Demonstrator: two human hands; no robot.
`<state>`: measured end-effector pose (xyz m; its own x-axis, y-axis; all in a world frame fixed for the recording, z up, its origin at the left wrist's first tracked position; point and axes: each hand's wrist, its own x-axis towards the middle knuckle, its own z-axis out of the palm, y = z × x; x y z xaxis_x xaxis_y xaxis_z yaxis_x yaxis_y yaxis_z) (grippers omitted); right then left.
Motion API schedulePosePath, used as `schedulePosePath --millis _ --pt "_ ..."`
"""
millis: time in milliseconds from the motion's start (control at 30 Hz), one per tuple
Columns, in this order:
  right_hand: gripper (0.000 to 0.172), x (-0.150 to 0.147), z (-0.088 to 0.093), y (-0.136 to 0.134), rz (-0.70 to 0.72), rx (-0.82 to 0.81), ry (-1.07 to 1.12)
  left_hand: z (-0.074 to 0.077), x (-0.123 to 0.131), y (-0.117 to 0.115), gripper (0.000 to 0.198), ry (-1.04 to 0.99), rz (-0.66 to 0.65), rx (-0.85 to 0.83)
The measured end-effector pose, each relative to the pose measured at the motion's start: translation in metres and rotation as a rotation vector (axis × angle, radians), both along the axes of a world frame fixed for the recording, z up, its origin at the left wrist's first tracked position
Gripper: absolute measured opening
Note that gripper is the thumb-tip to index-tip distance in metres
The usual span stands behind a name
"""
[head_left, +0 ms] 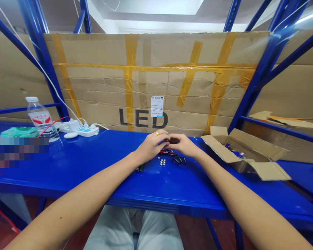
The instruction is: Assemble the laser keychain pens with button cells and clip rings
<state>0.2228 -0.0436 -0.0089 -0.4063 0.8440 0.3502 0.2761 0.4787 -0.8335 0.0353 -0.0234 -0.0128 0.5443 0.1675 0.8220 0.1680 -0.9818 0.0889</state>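
My left hand [153,144], with a ring on one finger, meets my right hand [181,144] above the blue table. The fingertips of both are pinched together around something small and dark, mostly hidden by the fingers. Just below them lie red metallic pieces [168,152]. Several small silver button-like discs [162,162] sit in a cluster nearer to me. To their right are dark carabiner-like clips [178,160]. Green pieces [140,168] lie beside my left wrist, partly covered by the forearm.
An open cardboard box [246,149] with blue and silver pieces inside stands at the right. On the left are a water bottle [43,119], a green packet [19,132] and a white power strip [85,130] with cables. A large taped carton [101,83] walls off the back.
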Motion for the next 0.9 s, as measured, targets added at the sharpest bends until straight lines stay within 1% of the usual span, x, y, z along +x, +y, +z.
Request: schedulePosePath --millis 100,167,233,300,367,400,467,600,733,833,900 --pt "0.024 0.002 0.0 0.003 -0.014 -0.008 0.055 0.002 -0.002 0.0 0.014 0.033 0.011 0.043" --pt "0.025 0.005 0.0 0.005 -0.057 0.012 0.054 0.005 -0.004 -0.001 0.017 0.015 0.079 0.047" --pt "0.023 0.008 0.002 0.005 -0.104 0.042 0.017 0.009 -0.009 0.0 0.018 0.037 0.179 0.015" --pt "0.019 0.01 0.004 0.004 -0.138 0.078 -0.041 0.014 -0.016 0.002 0.019 0.196 0.239 -0.048" --pt "0.015 0.012 0.006 0.003 -0.163 0.109 -0.1 0.018 -0.024 0.004 0.019 0.487 0.208 -0.14" --pt "0.014 0.012 0.006 0.003 -0.173 0.12 -0.123 0.019 -0.027 0.005 0.019 0.594 0.206 -0.187" --pt "0.014 0.013 0.005 0.003 -0.177 0.133 -0.157 0.019 -0.03 0.007 0.02 0.724 0.195 -0.257" --pt "0.015 0.013 0.001 0.005 -0.171 0.123 -0.198 0.013 -0.027 0.007 0.023 0.781 0.167 -0.301" --pt "0.014 0.011 0.001 0.004 -0.166 0.144 -0.229 0.006 -0.019 0.006 0.016 0.837 0.153 -0.242" --pt "0.012 0.007 0.002 0.001 -0.151 0.174 -0.253 0.004 -0.017 0.006 0.016 0.84 0.17 -0.221" --pt "0.011 0.005 0.002 0.0 -0.141 0.178 -0.272 0.005 -0.017 0.004 0.012 0.829 0.189 -0.261"
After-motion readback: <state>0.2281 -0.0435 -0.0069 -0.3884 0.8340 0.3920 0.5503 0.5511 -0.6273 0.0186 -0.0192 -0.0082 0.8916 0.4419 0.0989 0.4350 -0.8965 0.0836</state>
